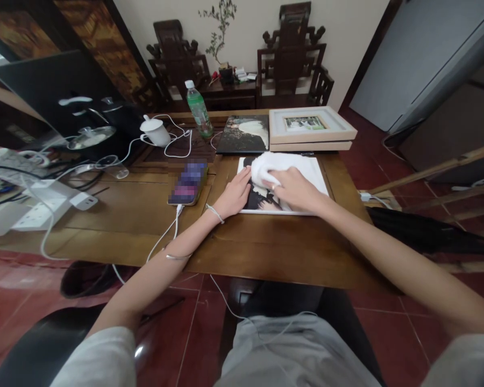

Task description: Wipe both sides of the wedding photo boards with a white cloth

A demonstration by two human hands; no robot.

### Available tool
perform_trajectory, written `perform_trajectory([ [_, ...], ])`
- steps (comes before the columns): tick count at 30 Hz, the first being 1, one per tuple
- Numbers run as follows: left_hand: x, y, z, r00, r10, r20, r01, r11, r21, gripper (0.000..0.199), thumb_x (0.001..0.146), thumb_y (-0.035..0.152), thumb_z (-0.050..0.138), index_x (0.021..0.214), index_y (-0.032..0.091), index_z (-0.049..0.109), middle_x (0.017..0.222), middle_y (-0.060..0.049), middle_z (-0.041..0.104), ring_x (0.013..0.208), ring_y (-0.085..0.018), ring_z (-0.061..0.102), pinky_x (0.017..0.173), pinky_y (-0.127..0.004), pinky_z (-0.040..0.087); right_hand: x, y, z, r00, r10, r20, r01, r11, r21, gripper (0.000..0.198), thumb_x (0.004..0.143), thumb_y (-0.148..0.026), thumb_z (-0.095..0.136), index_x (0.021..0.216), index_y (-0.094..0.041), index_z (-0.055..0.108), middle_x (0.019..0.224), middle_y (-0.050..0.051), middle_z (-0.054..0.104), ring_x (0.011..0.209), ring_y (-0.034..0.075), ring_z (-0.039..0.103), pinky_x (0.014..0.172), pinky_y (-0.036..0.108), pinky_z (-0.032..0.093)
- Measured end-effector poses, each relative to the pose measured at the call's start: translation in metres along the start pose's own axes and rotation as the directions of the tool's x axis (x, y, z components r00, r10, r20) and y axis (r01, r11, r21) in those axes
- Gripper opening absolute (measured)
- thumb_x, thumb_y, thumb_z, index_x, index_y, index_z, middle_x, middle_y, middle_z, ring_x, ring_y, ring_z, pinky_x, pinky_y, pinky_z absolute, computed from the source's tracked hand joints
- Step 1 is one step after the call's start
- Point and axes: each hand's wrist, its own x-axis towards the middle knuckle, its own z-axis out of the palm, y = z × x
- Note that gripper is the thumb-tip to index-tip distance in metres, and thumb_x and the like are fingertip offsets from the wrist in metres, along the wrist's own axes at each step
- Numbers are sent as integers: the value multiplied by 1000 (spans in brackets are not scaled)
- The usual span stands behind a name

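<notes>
Right hand (292, 188): clasps white cloth (268, 163) on photo panel (317, 178)
Left hand (236, 192): flat, gripping nothing, on panel's left edge
Smartphone (189, 184): left of panel

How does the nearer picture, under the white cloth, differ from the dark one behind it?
The nearer picture has white edges; the dark picture has dark ones. A white cloth partly hides the nearer picture; the dark picture is uncovered. Both lie on the wooden table.

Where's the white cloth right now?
In the head view, just right of centre: the white cloth is in the right hand, on the photo panel, beside the left hand.
</notes>
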Motion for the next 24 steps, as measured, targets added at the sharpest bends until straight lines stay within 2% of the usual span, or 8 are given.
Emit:
perform_trajectory([
  [5, 1, 0, 0, 1000, -4, -1, 4, 1000, -6, 53, 100, 29, 32, 152, 17, 33, 162, -11, 28, 152, -24, 21, 124, -48, 20, -73, -31, 4, 994, -109, 21, 109, 994, 0, 35, 88, -12, 44, 111, -19, 68, 119, 11, 70, 113, 33, 58, 100, 51, 35],
  [9, 1, 2, 0, 1000, -6, -4, 6, 1000, -1, 54, 99, 26, 33, 151, 16, 34, 162, -11, 29, 152, -25, 22, 124, -49, 21, -89, -34, 4, 991, -133, 1, 133, 991, -28, 34, 87, -13, 46, 111, -19, 69, 123, 12, 69, 114, 33, 59, 100, 50, 37],
  [11, 2, 2, 0, 1000, -12, -1, 12, 1000, 4, 54, 98, 25, 33, 151, 13, 34, 162, -13, 29, 152, -25, 22, 124, -49, 22, -79, -26, 4, 997, -82, -5, 82, 996, -45, 32, 88, -15, 46, 109, -19, 69, 115, 12, 71, 103, 32, 62, 93, 46, 41],
  [14, 2, 0, 1, 1000, -18, -8, 18, 1000, -6, 54, 98, 25, 34, 150, 12, 36, 161, -14, 30, 151, -26, 23, 124, -49, 22, -46, -6, 3, 999, 28, -16, -29, 999, -26, 29, 91, -22, 45, 106, -19, 70, 101, 12, 73, 85, 29, 63, 79, 39, 42],
  [18, 3, -1, 1, 999, -11, -51, 6, 996, -87, 52, 100, 36, 36, 147, 15, 43, 159, -11, 36, 150, -25, 28, 125, -45, 21, 4, 14, 1, 990, 103, -91, -102, 995, 24, 32, 93, -25, 41, 102, -16, 70, 95, 15, 73, 82, 29, 61, 73, 36, 40],
  [21, 3, 3, -3, 986, -53, -160, 21, 981, -194, 59, 103, 50, 28, 144, 13, 46, 155, -12, 43, 146, -24, 37, 124, -42, 23, 23, 8, 4, 994, 56, -89, -54, 998, 27, 31, 92, -23, 41, 100, -14, 70, 99, 16, 72, 89, 31, 61, 80, 39, 40],
  [24, 2, 8, -9, 947, -100, -305, 8, 958, -288, 70, 103, 60, 18, 144, 11, 46, 154, -13, 44, 144, -23, 39, 123, -40, 26, 17, -9, 12, 994, -91, -61, 92, 995, 29, 31, 91, -20, 42, 106, -15, 69, 112, 15, 70, 101, 30, 58, 94, 46, 35],
])
